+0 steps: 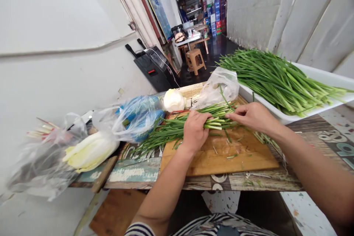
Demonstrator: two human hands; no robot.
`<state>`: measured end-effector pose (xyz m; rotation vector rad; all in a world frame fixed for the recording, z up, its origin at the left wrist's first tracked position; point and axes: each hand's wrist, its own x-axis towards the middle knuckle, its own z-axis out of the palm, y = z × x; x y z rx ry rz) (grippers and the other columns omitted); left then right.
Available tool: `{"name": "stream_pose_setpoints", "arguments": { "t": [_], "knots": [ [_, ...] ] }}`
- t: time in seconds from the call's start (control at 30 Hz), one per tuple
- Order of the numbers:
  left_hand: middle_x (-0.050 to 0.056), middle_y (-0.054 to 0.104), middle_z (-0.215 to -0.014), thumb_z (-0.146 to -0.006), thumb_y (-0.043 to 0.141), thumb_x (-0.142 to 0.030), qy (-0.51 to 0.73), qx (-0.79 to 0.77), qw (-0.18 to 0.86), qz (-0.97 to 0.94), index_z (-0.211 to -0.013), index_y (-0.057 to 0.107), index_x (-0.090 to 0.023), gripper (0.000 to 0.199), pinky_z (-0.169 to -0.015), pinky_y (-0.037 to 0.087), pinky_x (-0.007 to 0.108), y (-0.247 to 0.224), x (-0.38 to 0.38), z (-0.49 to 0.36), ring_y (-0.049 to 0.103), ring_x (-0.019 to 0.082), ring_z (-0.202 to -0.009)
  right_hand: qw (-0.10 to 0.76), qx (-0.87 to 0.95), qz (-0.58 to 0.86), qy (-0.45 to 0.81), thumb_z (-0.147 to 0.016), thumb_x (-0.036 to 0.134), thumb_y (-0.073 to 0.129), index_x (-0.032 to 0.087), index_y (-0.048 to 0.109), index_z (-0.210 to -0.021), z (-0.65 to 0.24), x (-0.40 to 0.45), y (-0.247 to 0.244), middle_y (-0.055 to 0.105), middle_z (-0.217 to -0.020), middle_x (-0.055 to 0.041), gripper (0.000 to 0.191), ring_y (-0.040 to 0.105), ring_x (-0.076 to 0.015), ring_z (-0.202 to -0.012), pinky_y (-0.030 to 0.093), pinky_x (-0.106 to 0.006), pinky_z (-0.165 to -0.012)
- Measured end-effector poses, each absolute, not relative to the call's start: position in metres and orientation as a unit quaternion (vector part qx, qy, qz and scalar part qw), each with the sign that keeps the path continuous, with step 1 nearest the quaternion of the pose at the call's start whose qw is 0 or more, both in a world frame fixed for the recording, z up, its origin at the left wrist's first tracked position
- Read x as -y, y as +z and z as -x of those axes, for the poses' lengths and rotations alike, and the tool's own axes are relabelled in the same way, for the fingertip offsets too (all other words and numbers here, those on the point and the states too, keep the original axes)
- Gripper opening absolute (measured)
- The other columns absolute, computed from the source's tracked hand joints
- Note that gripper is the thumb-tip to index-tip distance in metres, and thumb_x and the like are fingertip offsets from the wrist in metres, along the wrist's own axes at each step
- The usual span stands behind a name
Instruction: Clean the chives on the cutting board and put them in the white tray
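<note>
The chives lie across the far side of the cutting board, pale ends to the right, leafy ends trailing off its left edge onto the table. The left hand is closed over the bunch near the pale ends. The right hand has thumb and fingertips pinched at those ends; how many stalks it has, I can't make out from here.

What I'd worry about is the bunch coming apart. If the left hand slackens, or the right pulls too hard, loose stalks could slide out and scatter. The leafy tips run close beside the blue bundle in its clear wrap, so dragging the bunch might snag there. The thin plastic bag sits crumpled just beyond the pale ends and could catch on a knuckle.

Room is tightest on the far right, where the white tub, heaped with greens, crowds the board's corner; a right elbow or wrist swung wide might knock its rim. Trimmings lie along the board's right edge and could stray back among the stalks. The easiest room is toward the near side, where the board carries only a few scraps before the table's near edge.
</note>
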<state>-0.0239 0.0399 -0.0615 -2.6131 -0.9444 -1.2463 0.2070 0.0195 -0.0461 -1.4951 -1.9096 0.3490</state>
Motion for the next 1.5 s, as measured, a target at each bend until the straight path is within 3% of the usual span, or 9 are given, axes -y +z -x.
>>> {"name": "stream_pose_setpoints", "arguments": {
  "t": [0.1, 0.17, 0.3, 0.5, 0.63, 0.8, 0.97, 1.27, 1.5],
  "knots": [
    [0.005, 0.074, -0.089, -0.09, 0.052, -0.012, -0.406, 0.3, 0.032, 0.862, -0.099, 0.068, -0.015, 0.019, -0.076, 0.046, 0.033, -0.063, -0.04, 0.023, 0.058, 0.018, -0.079, 0.356, 0.79, 0.498, 0.012, -0.086, 0.042, 0.064, 0.018, 0.073, -0.099, -0.203, -0.018, -0.049, 0.07, -0.092, -0.0089, 0.029, 0.063, -0.0206, -0.079, 0.046, -0.03, -0.067],
    [0.005, 0.073, -0.088, -0.09, 0.05, -0.012, -0.399, 0.296, 0.027, 0.868, -0.098, 0.068, -0.015, 0.02, -0.076, 0.046, 0.033, -0.062, -0.041, 0.022, 0.058, 0.018, -0.078, 0.363, 0.821, 0.44, -0.022, -0.092, 0.034, 0.056, 0.018, 0.071, -0.107, -0.198, -0.018, -0.053, 0.069, -0.101, -0.0116, 0.027, 0.063, -0.0219, -0.089, 0.047, -0.031, -0.074],
    [0.005, 0.073, -0.085, -0.088, 0.051, -0.01, -0.404, 0.273, 0.021, 0.873, -0.097, 0.068, -0.014, 0.02, -0.075, 0.044, 0.032, -0.06, -0.041, 0.022, 0.058, 0.017, -0.077, 0.396, 0.82, 0.408, 0.066, -0.095, 0.033, 0.049, 0.018, 0.073, -0.085, -0.189, -0.018, -0.054, 0.068, -0.082, -0.0083, 0.03, 0.061, -0.0181, -0.076, 0.045, -0.03, -0.069],
    [0.004, 0.074, -0.091, -0.091, 0.05, -0.009, -0.417, 0.238, 0.043, 0.876, -0.098, 0.066, -0.016, 0.019, -0.075, 0.042, 0.032, -0.055, -0.037, 0.022, 0.06, 0.015, -0.077, 0.411, 0.647, 0.5, 0.404, -0.082, 0.059, 0.056, 0.019, 0.063, -0.062, -0.185, -0.018, -0.051, 0.057, -0.056, -0.0012, 0.045, 0.045, -0.0124, -0.051, 0.034, -0.027, -0.051],
    [0.004, 0.073, -0.09, -0.09, 0.051, -0.008, -0.413, 0.244, 0.061, 0.876, -0.098, 0.065, -0.015, 0.018, -0.076, 0.043, 0.031, -0.055, -0.037, 0.022, 0.059, 0.016, -0.079, 0.4, 0.599, 0.598, 0.353, -0.075, 0.067, 0.056, 0.019, 0.061, -0.058, -0.196, -0.02, -0.046, 0.049, -0.048, 0.001, 0.052, 0.037, -0.0106, -0.046, 0.026, -0.027, -0.048],
    [0.006, 0.072, -0.092, -0.093, 0.048, -0.012, -0.43, 0.295, 0.128, 0.843, -0.109, 0.065, -0.014, 0.024, -0.081, 0.043, 0.032, -0.05, -0.037, 0.026, 0.056, 0.019, -0.082, 0.182, 0.719, 0.607, 0.285, -0.083, 0.068, 0.048, 0.019, 0.058, -0.05, -0.2, -0.013, -0.034, 0.048, -0.045, -0.0004, 0.06, 0.042, -0.012, -0.046, 0.028, -0.028, -0.051],
    [0.007, 0.069, -0.095, -0.094, 0.045, -0.015, -0.384, 0.336, 0.135, 0.85, -0.106, 0.065, -0.017, 0.023, -0.086, 0.043, 0.035, -0.05, -0.038, 0.028, 0.056, 0.022, -0.092, 0.008, 0.834, 0.53, 0.152, -0.074, 0.024, 0.066, 0.021, 0.067, -0.066, -0.189, -0.004, -0.038, 0.067, -0.07, -0.0032, 0.009, 0.056, -0.0165, -0.063, 0.031, -0.028, -0.056],
    [0.009, 0.071, -0.103, -0.091, 0.047, -0.012, -0.243, 0.296, 0.024, 0.923, -0.114, 0.061, -0.016, 0.027, -0.083, 0.052, 0.034, -0.064, -0.041, 0.021, 0.066, 0.021, -0.094, 0.269, 0.831, 0.467, 0.141, -0.084, 0.027, 0.051, 0.02, 0.064, -0.07, -0.2, -0.012, -0.041, 0.064, -0.07, -0.0044, 0.021, 0.054, -0.0163, -0.063, 0.037, -0.028, -0.06],
    [0.01, 0.07, -0.104, -0.089, 0.049, -0.012, -0.295, 0.311, -0.003, 0.904, -0.109, 0.062, -0.015, 0.024, -0.086, 0.052, 0.036, -0.063, -0.04, 0.022, 0.065, 0.022, -0.099, 0.389, 0.709, 0.545, 0.223, -0.087, 0.052, 0.053, 0.019, 0.067, -0.075, -0.209, -0.014, -0.038, 0.062, -0.065, -0.0022, 0.038, 0.05, -0.0149, -0.057, 0.035, -0.028, -0.056]
  ]
}}
